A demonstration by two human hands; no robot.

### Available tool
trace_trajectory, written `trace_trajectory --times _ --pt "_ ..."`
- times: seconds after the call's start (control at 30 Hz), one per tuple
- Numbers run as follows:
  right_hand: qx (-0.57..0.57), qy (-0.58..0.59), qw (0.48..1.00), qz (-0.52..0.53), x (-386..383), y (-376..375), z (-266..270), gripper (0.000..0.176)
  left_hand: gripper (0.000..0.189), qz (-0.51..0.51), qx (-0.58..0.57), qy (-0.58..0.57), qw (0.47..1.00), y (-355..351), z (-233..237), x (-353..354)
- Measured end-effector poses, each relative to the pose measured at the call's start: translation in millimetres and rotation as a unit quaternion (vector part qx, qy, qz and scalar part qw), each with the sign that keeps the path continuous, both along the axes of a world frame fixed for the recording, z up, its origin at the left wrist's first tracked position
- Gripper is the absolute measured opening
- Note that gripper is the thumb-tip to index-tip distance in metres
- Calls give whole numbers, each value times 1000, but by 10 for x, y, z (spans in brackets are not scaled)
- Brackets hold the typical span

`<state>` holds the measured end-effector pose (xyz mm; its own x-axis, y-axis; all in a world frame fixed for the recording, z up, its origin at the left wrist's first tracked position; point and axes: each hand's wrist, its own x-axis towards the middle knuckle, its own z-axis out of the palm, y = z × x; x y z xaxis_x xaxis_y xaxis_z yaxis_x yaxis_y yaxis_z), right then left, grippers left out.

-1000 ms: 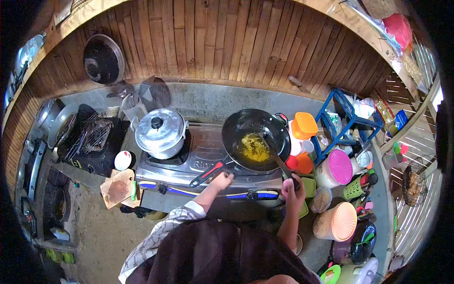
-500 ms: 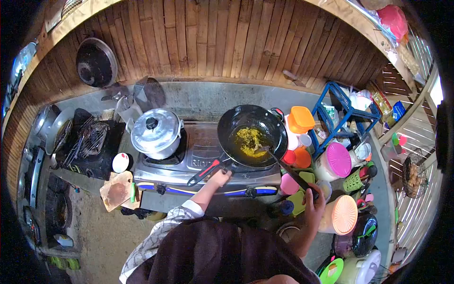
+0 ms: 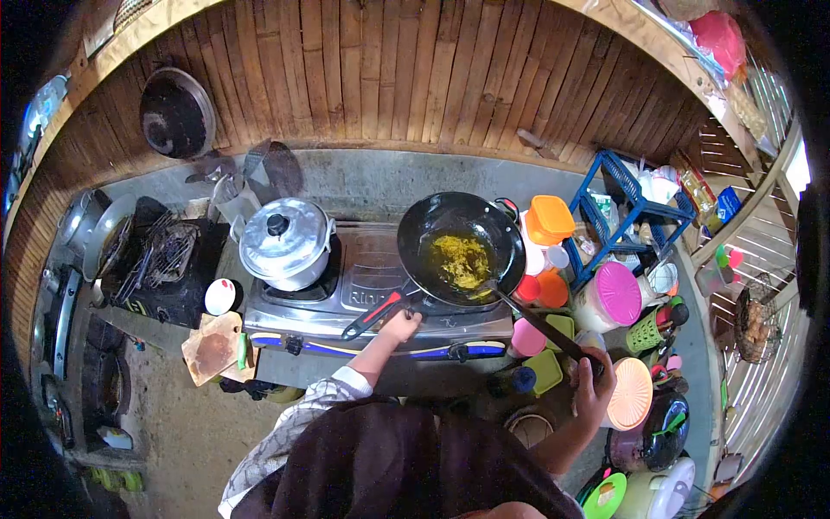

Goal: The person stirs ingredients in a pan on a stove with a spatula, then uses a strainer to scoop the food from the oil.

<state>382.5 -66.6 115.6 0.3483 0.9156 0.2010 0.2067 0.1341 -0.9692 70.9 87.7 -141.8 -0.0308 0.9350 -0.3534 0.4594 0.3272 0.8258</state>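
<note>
A black wok [image 3: 441, 216] stands on the right burner of the steel stove [image 3: 367, 268], with yellow shredded food [image 3: 461, 259] in oil at its bottom. My left hand [image 3: 401, 326] is closed around the wok's handle [image 3: 372, 315], black with a red part, at the stove's front edge. Right of the stove, my right hand [image 3: 594, 381] grips the dark handle of a spatula [image 3: 540, 324]. The spatula's blade rests at the lower right inside of the wok, beside the food.
A lidded silver pot [image 3: 284, 246] sits on the left burner. Right of the wok are orange containers [image 3: 550, 219], a pink-lidded tub [image 3: 617, 294] and a blue rack [image 3: 640, 203]. A cutting board [image 3: 211, 349] with a green-handled knife lies at the left.
My right hand has moved down and to the right, drawing the spatula toward the wok's lower right side. The food has shifted slightly. My left hand stays at the handle.
</note>
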Motion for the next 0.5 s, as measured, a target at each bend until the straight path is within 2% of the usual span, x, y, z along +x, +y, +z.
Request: trace_trajectory --times 0.27,0.43,0.5 --pt "6 18 1000 0 77 -31 -71 13 49 6 12 26 1000 -24 101 15" --pt "25 -5 1000 -4 67 -79 -21 13 49 5 9 36 999 -60 181 23" --pt "53 -36 998 -6 90 -48 -66 14 49 19 45 22 999 -75 176 28"
